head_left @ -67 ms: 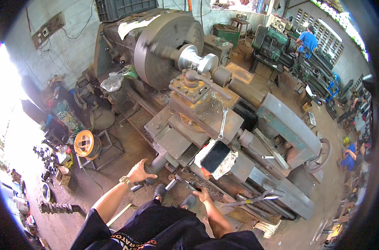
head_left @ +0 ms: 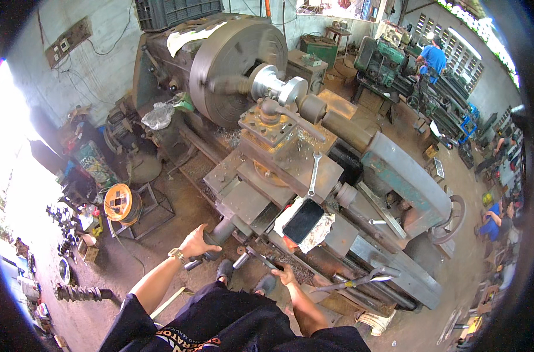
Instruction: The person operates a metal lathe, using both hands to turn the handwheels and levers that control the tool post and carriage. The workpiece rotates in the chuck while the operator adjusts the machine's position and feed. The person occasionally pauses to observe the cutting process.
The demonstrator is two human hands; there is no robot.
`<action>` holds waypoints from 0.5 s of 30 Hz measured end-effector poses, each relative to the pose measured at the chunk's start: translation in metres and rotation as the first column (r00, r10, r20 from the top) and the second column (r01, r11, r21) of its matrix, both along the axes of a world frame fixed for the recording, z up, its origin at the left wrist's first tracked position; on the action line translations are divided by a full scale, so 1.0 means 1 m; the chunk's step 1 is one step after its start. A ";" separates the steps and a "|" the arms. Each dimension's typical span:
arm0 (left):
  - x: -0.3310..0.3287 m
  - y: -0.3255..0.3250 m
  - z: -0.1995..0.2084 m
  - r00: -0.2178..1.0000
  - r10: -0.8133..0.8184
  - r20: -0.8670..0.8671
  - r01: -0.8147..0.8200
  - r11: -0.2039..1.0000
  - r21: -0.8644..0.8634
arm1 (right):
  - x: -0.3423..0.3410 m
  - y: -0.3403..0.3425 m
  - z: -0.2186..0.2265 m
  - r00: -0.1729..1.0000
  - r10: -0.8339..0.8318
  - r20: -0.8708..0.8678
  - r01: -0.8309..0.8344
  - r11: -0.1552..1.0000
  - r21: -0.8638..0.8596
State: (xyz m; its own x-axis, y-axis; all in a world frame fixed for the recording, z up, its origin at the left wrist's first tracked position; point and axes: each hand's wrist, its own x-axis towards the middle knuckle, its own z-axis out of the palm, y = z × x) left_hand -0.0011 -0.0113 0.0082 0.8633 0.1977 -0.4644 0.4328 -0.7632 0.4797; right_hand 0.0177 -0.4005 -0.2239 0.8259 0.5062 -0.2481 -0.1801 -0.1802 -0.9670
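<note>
Two hands at work up close here, and the right hand [head_left: 286, 274] curls around the tail of one metal lever [head_left: 262, 258] that points off to ten o'clock. The left hand [head_left: 195, 242] meets the near end of one grey cylinder [head_left: 223, 230], thumb splayed; whether the fingers close around it, I can't tell. That cylinder lies at two o'clock from the left hand, the nearer one, its long axis running seven to one.

Just past twelve from the right hand, one black phone [head_left: 303, 221] on a crumpled sheet [head_left: 322, 232]. Wrenches, two: the longer wrench [head_left: 315, 174] on the slide behind, the smaller wrench [head_left: 377, 221] at two o'clock.

Farther, twelve o'clock from the right hand: one silver workpiece [head_left: 270, 84], axis almost nine to three, between one big blurred chuck [head_left: 243, 50] and the tailstock [head_left: 408, 176]. Way back at one o'clock, one worker in blue [head_left: 435, 57].
</note>
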 end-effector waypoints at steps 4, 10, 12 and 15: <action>-0.001 0.002 -0.001 1.000 -0.008 0.016 0.008 1.000 -0.017 | 0.006 -0.001 0.020 0.991 0.083 -0.104 -0.093 0.991 -0.092; -0.001 0.002 -0.003 1.000 -0.026 0.005 0.026 1.000 -0.015 | 0.028 0.024 0.054 0.947 0.120 -0.298 -0.236 0.890 -0.390; -0.001 0.001 -0.003 1.000 -0.026 0.017 0.025 1.000 0.004 | 0.032 0.047 0.069 0.948 0.083 -0.307 -0.237 0.828 -0.508; -0.001 0.001 -0.003 0.998 -0.016 0.053 0.016 1.000 -0.001 | 0.038 0.078 0.100 0.952 0.089 -0.294 -0.260 0.743 -0.616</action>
